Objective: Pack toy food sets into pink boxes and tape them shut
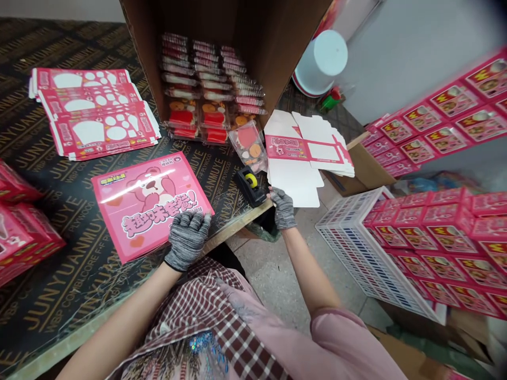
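A pink box (152, 198) with a cartoon bear lies flat on the dark printed table (222, 182). My left hand (189, 236), in a grey fingerless-tip glove, rests on its lower right corner with the fingers curled. My right hand (282, 207), gloved the same way, is at the table's front edge beside the black tape dispenser (252, 187) with yellow tape. Its fingers are bent together; whether something small is between them cannot be made out. Just above it lies a stack of unfolded white and pink cartons (295, 182).
An open cardboard box (144, 58) holds rows of wrapped toy packs (214, 113). One loose pack (249, 142) leans before it. Printed sheets (99, 129) lie at the left. Red boxes (24, 237) stand far left. A white crate (352, 248) of pink boxes stands right.
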{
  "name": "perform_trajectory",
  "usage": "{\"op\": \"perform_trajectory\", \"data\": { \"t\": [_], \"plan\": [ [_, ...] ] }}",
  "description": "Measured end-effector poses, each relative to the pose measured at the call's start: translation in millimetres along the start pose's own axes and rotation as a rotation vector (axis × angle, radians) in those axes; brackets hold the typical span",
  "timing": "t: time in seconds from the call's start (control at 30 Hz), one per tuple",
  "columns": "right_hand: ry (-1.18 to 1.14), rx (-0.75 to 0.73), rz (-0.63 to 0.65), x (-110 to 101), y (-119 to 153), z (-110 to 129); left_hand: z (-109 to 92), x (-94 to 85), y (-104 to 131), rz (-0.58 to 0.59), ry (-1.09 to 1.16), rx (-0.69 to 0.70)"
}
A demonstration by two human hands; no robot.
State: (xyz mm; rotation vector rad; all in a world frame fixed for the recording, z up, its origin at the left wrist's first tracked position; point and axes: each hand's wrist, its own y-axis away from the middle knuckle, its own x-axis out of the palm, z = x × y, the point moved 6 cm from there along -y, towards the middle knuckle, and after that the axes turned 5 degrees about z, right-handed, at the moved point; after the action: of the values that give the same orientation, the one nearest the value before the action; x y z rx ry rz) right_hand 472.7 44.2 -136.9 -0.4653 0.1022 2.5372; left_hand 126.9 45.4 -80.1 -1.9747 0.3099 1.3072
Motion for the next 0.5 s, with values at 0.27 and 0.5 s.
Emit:
{"op": "perform_trajectory", "data": {
  "t": [0.27, 0.5],
  "plan": [
    [-0.058, 0.096, -0.014, -5, 27, -25, 2, 0.2, 2, -0.018, -0.040, 0.030],
    [-0.086, 0.105, -0.016, -1, 25, -30, 5, 0.7, 5, -0.018, 0.001, 0.011]
  ]
}}
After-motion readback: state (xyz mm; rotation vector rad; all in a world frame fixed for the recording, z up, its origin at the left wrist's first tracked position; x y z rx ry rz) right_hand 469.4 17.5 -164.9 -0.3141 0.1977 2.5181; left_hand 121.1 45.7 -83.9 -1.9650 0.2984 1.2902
